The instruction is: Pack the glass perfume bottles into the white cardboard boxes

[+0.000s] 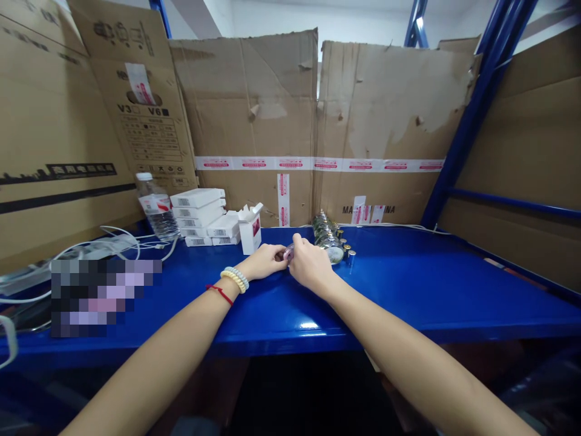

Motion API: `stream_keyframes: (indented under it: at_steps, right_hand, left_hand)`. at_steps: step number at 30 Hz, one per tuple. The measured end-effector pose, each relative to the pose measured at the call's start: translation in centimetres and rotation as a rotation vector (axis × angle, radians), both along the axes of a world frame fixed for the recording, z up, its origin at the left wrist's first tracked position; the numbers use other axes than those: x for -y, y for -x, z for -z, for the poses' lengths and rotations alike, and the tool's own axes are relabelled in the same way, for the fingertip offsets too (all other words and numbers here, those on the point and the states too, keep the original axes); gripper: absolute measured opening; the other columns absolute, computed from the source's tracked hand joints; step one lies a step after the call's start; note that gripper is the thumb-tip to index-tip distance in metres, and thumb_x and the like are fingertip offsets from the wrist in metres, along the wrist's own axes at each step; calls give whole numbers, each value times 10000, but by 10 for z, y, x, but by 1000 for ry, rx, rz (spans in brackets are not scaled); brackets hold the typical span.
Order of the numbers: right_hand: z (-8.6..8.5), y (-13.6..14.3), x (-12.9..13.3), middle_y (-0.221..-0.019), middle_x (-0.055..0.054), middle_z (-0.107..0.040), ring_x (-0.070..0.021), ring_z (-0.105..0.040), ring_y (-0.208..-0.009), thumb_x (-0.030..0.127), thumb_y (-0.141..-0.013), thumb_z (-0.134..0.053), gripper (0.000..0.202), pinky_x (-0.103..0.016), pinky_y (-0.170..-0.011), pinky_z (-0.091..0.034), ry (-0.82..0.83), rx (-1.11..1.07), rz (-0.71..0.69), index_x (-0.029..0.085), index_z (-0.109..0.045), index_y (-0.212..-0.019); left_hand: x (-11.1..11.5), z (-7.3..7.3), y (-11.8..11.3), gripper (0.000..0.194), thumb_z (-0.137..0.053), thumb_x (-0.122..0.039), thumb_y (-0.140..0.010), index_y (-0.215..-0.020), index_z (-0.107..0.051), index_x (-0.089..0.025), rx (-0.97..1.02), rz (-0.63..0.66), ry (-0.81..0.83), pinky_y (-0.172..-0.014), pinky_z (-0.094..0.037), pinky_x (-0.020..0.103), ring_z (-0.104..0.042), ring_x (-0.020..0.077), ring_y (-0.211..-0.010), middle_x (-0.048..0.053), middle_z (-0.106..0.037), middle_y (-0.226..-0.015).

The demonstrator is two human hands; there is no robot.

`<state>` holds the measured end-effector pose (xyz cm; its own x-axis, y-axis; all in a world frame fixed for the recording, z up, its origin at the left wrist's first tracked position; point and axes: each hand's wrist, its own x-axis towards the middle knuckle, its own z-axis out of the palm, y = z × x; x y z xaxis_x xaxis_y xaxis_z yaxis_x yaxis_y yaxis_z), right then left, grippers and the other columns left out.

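Observation:
My left hand (264, 261) and my right hand (309, 261) meet over the blue shelf, fingers closed around a small shiny purplish object (289, 252). The fingers cover most of that object, so its kind is unclear. Just behind my right hand stands a row of round items in clear shiny wrapping (323, 233). Several small batteries (351, 257) stand along the right side of that row. A white carton (250, 233) with its top flaps up stands behind my left hand.
Stacked flat white boxes (195, 217) sit left of the carton, beside a water bottle (158, 209). White cables and a power strip (104, 247) lie at the left, near a pixelated patch. Cardboard panels (254, 103) and blue posts (467, 115) enclose the blue shelf (408, 284).

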<state>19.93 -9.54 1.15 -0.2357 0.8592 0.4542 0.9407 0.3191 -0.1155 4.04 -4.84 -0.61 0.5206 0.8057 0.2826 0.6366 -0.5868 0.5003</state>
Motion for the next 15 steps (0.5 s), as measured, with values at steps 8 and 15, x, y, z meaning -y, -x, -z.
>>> stream_keyframes:
  at_steps: [8, 15]
  right_hand:
    - [-21, -41, -17, -856, -88, -714, -201, -653, -785, 168, -747, -521, 233, -280, -696, -473, -15, -227, -116, 165, -622, -957]
    - [-20, -42, -12, -824, -177, -725, -262, -683, -739, 143, -692, -618, 154, -311, -602, -478, 264, 148, -66, 138, -735, -792]
  left_hand:
    - [-2, -3, 5, 258, -556, -342, -742, -878, -668, -154, -55, -136, -61, -626, -446, 264, -629, 180, -678, 33, -687, -718]
    - [-7, -1, 9, 297, -559, -366, -748, -928, -666, -155, -78, -186, -56, -638, -435, 271, -614, 175, -685, 34, -680, -755]
